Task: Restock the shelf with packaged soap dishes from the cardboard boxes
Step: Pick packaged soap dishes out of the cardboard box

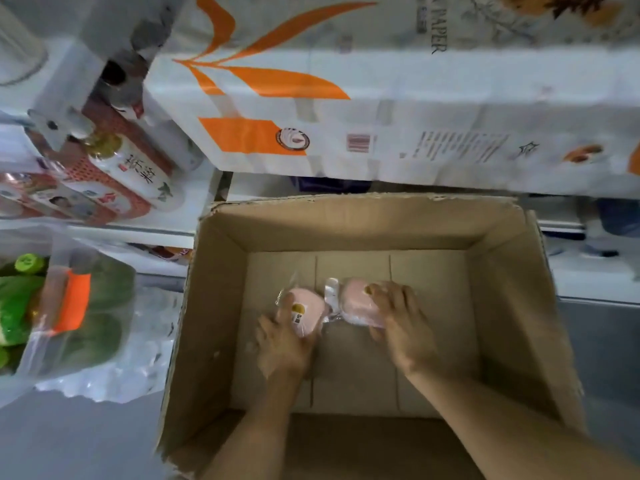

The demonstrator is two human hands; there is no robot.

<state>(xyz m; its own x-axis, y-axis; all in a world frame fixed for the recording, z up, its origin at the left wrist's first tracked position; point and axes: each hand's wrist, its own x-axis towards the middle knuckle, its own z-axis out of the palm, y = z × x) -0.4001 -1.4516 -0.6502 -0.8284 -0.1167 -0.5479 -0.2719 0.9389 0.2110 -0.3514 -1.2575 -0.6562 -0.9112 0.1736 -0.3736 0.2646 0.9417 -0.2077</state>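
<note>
Hands [285,336] [403,323] each grip a soap dish [304,311] [356,301] mid-box [221,271], walls well apart.

Matt cardboard box [221,306]; glossy plastic-wrapped soap dishes [306,311].

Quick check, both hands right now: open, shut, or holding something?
Left hand: grips a wrapped pink soap dish inside the cardboard box.
Right hand: grips the other wrapped pink soap dish beside it.

Each hand [284,337] [401,320] grips a pink soap dish [306,311] [356,303] inside the cardboard box [221,271].
</note>
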